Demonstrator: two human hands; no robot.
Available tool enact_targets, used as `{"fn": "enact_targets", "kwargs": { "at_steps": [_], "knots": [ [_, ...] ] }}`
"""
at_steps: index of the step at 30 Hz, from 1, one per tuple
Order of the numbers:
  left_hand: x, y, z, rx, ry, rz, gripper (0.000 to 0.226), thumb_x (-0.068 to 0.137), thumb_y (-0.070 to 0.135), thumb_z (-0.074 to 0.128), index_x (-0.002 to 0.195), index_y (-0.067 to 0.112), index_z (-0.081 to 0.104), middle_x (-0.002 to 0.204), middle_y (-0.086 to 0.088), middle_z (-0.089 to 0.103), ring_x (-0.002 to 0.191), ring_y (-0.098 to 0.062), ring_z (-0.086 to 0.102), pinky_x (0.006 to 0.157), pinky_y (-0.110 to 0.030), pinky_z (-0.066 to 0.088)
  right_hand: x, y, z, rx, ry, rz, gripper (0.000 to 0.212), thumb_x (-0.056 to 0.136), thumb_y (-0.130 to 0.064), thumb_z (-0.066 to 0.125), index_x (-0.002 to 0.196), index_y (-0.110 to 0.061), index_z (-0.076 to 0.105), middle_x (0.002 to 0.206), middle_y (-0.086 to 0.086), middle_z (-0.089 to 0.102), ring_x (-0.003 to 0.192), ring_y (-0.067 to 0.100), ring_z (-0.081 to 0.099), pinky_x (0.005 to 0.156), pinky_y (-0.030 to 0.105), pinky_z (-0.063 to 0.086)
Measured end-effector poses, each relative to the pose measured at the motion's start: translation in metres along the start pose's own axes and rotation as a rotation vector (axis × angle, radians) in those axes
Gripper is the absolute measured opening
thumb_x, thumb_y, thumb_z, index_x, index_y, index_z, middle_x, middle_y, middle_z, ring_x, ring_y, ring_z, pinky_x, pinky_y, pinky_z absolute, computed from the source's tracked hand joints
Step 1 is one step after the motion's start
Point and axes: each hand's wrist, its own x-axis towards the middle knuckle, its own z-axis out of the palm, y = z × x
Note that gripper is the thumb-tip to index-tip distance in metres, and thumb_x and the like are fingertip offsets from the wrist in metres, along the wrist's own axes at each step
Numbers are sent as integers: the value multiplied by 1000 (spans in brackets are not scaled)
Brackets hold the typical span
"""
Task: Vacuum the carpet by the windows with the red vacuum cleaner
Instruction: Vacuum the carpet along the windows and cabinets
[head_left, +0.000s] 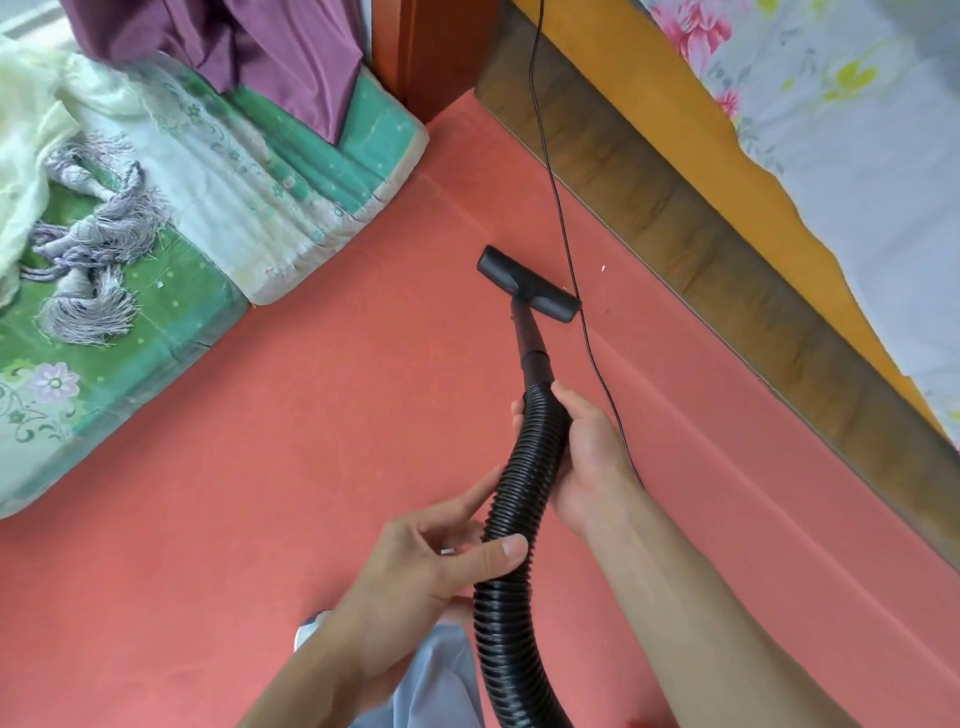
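A black ribbed vacuum hose (511, 530) runs from the bottom edge up to a short black tube and a flat black nozzle (530, 285) that lies on the red carpet (291, 441). My right hand (584, 457) grips the hose just below the tube. Lower down, my left hand (431, 577) holds the hose with the thumb across it and the fingers curled behind. The vacuum's body is out of view, apart from a red speck at the bottom edge.
A thin black cord (563, 218) crosses the carpet beside the nozzle. A wooden bed frame (727, 249) with a floral sheet lies to the right. A green floor mattress (270, 192) with pale curtain cloth and tassels lies left. A white speck (603, 268) lies near the bed.
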Motion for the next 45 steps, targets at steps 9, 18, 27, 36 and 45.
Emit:
{"fn": "enact_targets", "kwargs": {
  "at_steps": [9, 18, 27, 36, 45],
  "knots": [
    [37, 4, 23, 32, 35, -97, 52, 79, 22, 80, 128, 30, 66, 93, -13, 64, 84, -24, 65, 86, -46, 59, 25, -9, -25, 118, 170, -25, 21, 96, -21, 58, 104, -2, 60, 81, 12, 66, 59, 18, 66, 50, 25, 52],
    [56, 4, 32, 43, -1, -113, 54, 74, 26, 83, 126, 34, 68, 89, -15, 62, 85, -24, 67, 76, -37, 58, 38, -27, -42, 143, 140, -13, 19, 97, -20, 57, 103, -2, 59, 81, 12, 65, 61, 18, 67, 51, 25, 54],
    [109, 21, 51, 25, 15, -24, 48, 81, 22, 78, 127, 32, 67, 82, -6, 67, 78, -18, 67, 70, -33, 58, 84, -70, -33, 49, 154, -53, 21, 96, -21, 55, 104, -1, 58, 77, 15, 66, 57, 21, 64, 50, 26, 52],
    [150, 14, 78, 2, 26, -17, 49, 82, 24, 79, 128, 32, 67, 88, -9, 69, 79, -17, 68, 69, -32, 59, 114, -97, -54, 75, 145, -79, 21, 97, -18, 55, 107, -1, 57, 70, 12, 65, 57, 21, 66, 48, 25, 54],
    [141, 12, 76, 47, 19, -13, 50, 79, 27, 81, 126, 36, 67, 86, -9, 68, 81, -19, 69, 73, -36, 60, 102, -92, -58, -12, 138, -71, 21, 95, -22, 52, 106, -5, 57, 72, 10, 65, 55, 19, 62, 47, 24, 49]
  ]
}}
